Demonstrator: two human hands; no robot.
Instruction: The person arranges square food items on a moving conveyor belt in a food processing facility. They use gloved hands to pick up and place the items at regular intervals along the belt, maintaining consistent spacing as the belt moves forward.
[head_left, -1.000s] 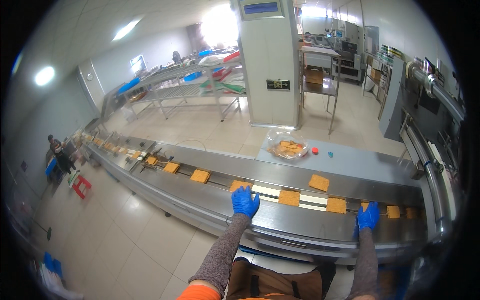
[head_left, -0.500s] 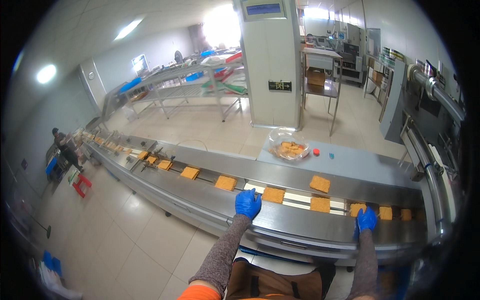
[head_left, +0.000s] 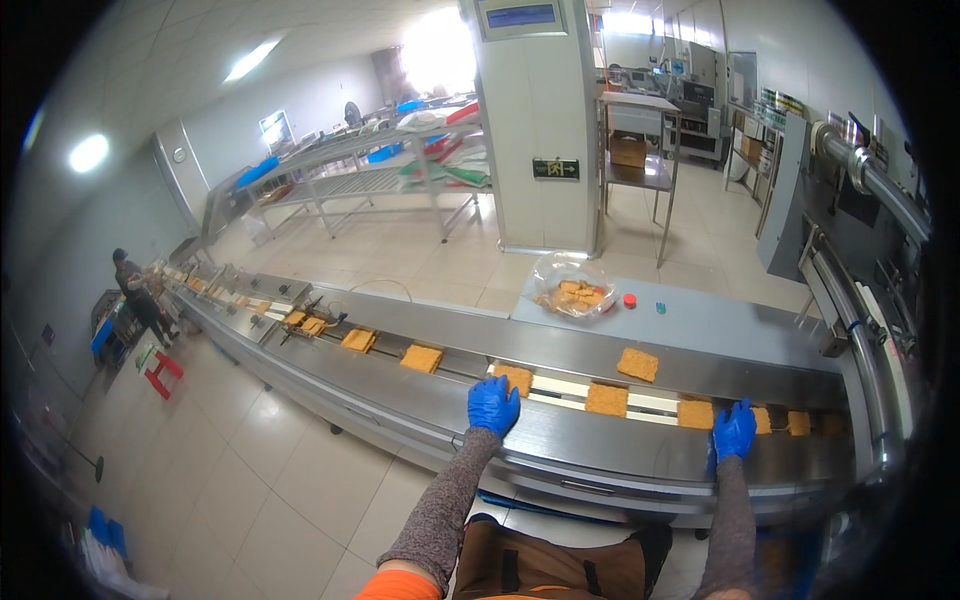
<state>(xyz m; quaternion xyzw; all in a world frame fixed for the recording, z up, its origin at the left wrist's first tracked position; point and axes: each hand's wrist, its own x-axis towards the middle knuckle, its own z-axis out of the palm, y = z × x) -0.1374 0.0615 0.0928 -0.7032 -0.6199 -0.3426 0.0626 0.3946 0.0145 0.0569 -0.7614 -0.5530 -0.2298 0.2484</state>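
Orange-brown slabs [head_left: 606,399] lined along conveyor [head_left: 590,442] channel | left hand [head_left: 493,404] and right hand [head_left: 735,430] at conveyor's near side, by slabs | both grips unclear | loose slab [head_left: 637,365] on conveyor's far ledge

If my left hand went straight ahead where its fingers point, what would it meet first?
Your left hand would probably meet the orange-brown square piece just ahead; whether they already touch is unclear.

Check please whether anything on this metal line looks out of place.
One flat, square, golden-brown food piece lies alone on the smooth silver metal ledge, beyond the long white-striped channel where similar golden-brown square pieces sit in a row. Being outside that row makes it look misplaced.
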